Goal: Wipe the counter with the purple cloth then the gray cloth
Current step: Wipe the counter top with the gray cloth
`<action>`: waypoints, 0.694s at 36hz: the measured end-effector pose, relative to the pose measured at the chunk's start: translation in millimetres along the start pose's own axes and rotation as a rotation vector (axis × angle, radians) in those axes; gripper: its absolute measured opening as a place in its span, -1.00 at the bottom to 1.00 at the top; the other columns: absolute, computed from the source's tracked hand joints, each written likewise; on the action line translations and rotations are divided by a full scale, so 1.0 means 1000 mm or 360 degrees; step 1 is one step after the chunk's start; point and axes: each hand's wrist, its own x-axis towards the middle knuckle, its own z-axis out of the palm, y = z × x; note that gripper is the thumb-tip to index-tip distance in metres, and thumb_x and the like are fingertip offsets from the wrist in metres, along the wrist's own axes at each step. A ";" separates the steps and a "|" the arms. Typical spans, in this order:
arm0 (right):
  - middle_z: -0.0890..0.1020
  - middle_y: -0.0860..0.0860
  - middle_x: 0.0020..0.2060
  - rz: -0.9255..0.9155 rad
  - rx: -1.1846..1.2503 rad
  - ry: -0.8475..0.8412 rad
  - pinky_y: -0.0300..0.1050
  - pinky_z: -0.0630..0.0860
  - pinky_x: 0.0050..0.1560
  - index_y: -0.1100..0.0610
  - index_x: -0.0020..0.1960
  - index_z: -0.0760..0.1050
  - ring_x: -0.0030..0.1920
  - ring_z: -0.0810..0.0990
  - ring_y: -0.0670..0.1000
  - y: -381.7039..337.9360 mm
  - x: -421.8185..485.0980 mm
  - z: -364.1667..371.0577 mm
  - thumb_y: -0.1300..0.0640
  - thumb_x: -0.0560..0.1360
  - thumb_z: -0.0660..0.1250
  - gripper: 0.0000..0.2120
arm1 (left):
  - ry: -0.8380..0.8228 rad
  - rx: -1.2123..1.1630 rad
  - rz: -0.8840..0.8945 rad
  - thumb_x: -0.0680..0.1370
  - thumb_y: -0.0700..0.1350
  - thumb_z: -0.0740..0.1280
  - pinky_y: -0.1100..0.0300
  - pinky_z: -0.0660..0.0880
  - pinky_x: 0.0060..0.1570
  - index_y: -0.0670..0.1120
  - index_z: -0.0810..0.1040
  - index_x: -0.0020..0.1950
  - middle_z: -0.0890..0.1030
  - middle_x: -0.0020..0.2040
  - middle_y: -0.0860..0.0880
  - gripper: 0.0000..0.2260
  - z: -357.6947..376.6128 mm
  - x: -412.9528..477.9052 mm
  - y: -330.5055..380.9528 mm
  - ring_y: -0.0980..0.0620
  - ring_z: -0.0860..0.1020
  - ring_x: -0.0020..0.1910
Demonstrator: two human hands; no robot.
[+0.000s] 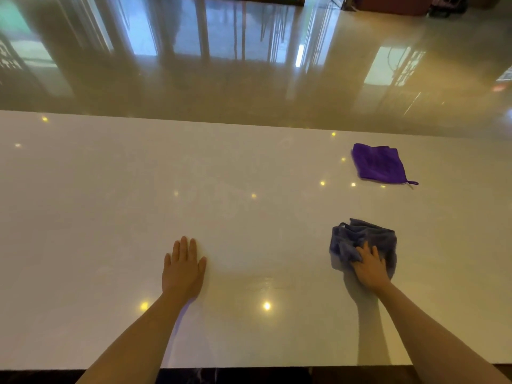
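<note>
Soft grey microfibre, bunched into loose folds, lies under the right hand [370,268] near the front right of the tabletop [194,167]; this gray cloth [360,239] looks light and limp, with no stiffness of its own, so it will crumple and slide wherever the palm pushes it; the right grip is pressed down on the cloth's near edge, fingers spread and curled into the folds, holding it against the surface rather than lifting it. The left hand [182,268] rests flat and open on the bare tabletop, well apart from both cloths, gripping nothing. The purple cloth [378,163] lies folded flat farther back on the right, near the far edge, untouched, a small hanging loop sticking out at its near right corner. The tabletop is pale, glossy and reflective, so either cloth should glide easily under light pressure; a flat palm over the middle of the bundle would likely spread it better than a pinch at one edge. No brand, label or writing can be read on either cloth or on the tabletop.
</note>
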 end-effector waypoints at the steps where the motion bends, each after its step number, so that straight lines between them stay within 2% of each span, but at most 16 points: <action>1: 0.14 0.18 0.48 0.0011 0.0032 -0.0013 0.22 0.04 0.45 0.18 0.41 0.17 0.46 0.07 0.22 -0.005 -0.004 0.003 0.03 0.52 0.08 -0.50 | 0.0000 -0.0005 0.0004 0.62 0.05 -0.14 0.01 -0.11 0.50 -0.13 -0.22 0.49 -0.18 0.54 -0.12 -0.48 0.000 0.000 -0.001 -0.09 -0.17 0.53; 3: 0.16 0.19 0.47 -0.0029 0.0047 -0.0015 0.22 0.08 0.43 0.20 0.41 0.15 0.46 0.09 0.22 -0.017 -0.012 0.010 -0.05 0.42 0.00 -0.39 | 0.0008 -0.0017 0.0017 0.62 0.05 -0.15 0.01 -0.11 0.50 -0.13 -0.23 0.49 -0.19 0.54 -0.12 -0.49 0.000 0.000 -0.001 -0.08 -0.18 0.52; 7: 0.01 0.15 0.51 -0.0201 -0.0018 -0.0064 0.19 -0.06 0.47 0.15 0.43 0.11 0.50 -0.07 0.19 -0.049 -0.025 0.041 0.10 0.56 0.11 -0.53 | 0.0017 -0.0044 0.0045 0.62 0.05 -0.14 0.01 -0.12 0.50 -0.12 -0.22 0.49 -0.18 0.55 -0.11 -0.49 0.001 0.001 -0.004 -0.08 -0.18 0.52; 11: -0.02 0.11 0.52 -0.0490 -0.0134 -0.0148 0.13 -0.12 0.47 0.10 0.43 0.14 0.51 -0.13 0.16 -0.097 -0.046 0.079 0.08 0.54 0.14 -0.52 | 0.0011 -0.0081 0.0081 0.62 0.04 -0.14 0.02 -0.11 0.50 -0.11 -0.20 0.49 -0.17 0.55 -0.11 -0.50 0.001 0.001 -0.009 -0.07 -0.17 0.53; 15: -0.01 0.07 0.52 -0.0846 -0.0071 -0.0266 0.15 -0.22 0.47 0.07 0.35 0.30 0.51 -0.17 0.13 -0.139 -0.070 0.115 0.06 0.48 0.22 -0.55 | -0.0002 -0.0135 0.0127 0.62 0.03 -0.13 0.03 -0.12 0.50 -0.11 -0.17 0.50 -0.16 0.55 -0.11 -0.51 -0.001 0.001 -0.014 -0.07 -0.15 0.53; 19: -0.01 0.05 0.53 -0.1076 -0.0046 -0.0309 0.13 -0.38 0.42 0.10 0.19 0.41 0.50 -0.26 0.15 -0.165 -0.085 0.133 0.00 0.49 0.16 -0.68 | -0.0021 -0.0114 0.0164 0.63 0.01 -0.13 0.02 -0.12 0.50 -0.12 -0.16 0.50 -0.16 0.55 -0.13 -0.52 -0.003 0.000 -0.014 -0.09 -0.16 0.53; 22: 0.03 0.04 0.52 -0.1173 -0.0148 -0.0319 0.14 -0.37 0.43 0.10 0.25 0.39 0.50 -0.25 0.14 -0.166 -0.086 0.133 0.01 0.48 0.19 -0.63 | -0.0016 -0.0078 0.0177 0.63 -0.01 -0.12 0.00 -0.09 0.51 -0.14 -0.15 0.50 -0.14 0.55 -0.16 -0.53 -0.005 -0.002 -0.010 -0.12 -0.14 0.53; 25: 0.16 0.05 0.50 -0.1287 -0.0131 -0.0304 0.16 -0.27 0.48 0.10 0.30 0.37 0.51 -0.12 0.12 -0.161 -0.087 0.122 0.05 0.45 0.26 -0.57 | -0.0012 -0.0073 0.0182 0.63 -0.02 -0.11 -0.02 -0.04 0.51 -0.15 -0.12 0.50 -0.12 0.55 -0.17 -0.53 -0.007 -0.003 -0.008 -0.13 -0.12 0.53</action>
